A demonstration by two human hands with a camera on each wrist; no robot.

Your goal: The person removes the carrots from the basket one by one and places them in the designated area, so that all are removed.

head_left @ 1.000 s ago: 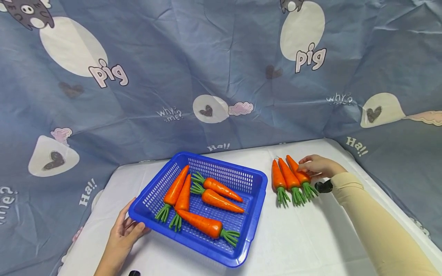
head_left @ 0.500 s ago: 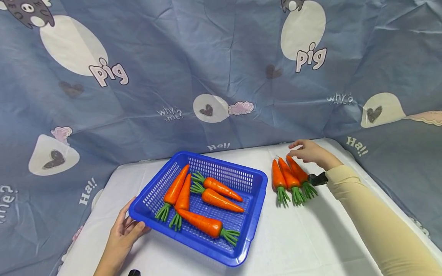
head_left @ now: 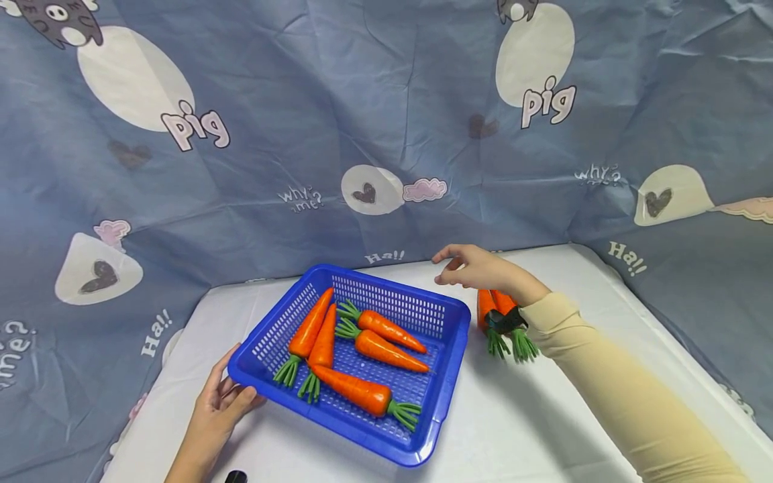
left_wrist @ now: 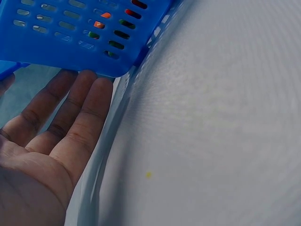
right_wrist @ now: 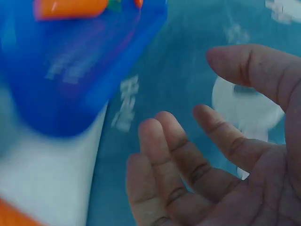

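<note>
Carrots (head_left: 362, 349) lie in my blue basket (head_left: 449, 342), five of them, on the white table (head_left: 543, 416). From the head view, my left hand (head_left: 220, 409) rests at the basket's near left corner, fingers straight against the rim and underside, thumb up alongside the wall. My right hand (head_left: 477, 268) hangs in the air just past the basket's far right corner, fingers loosely spread, holding nothing. More carrots (head_left: 492, 315) sit on the table right of the basket, partly hidden behind my right wrist and its beige sleeve (head_left: 604, 382); only their orange shoulders and green tops show. A blue printed cloth (head_left: 362, 100) hangs behind the table.

From the left wrist view, my left hand (left_wrist: 51, 141) lies palm up, its fingers (left_wrist: 89, 103) straight and touching the basket corner (left_wrist: 70, 37) from below. Bits of orange and green show through the slots in the wall.

From the right wrist view, my right hand (right_wrist: 221, 160) is relaxed, fingers (right_wrist: 169, 155) gently bent, nothing in it. The basket (right_wrist: 75, 75) is blurred to its left, apart from the fingers, with a carrot (right_wrist: 70, 7) showing over its edge.
</note>
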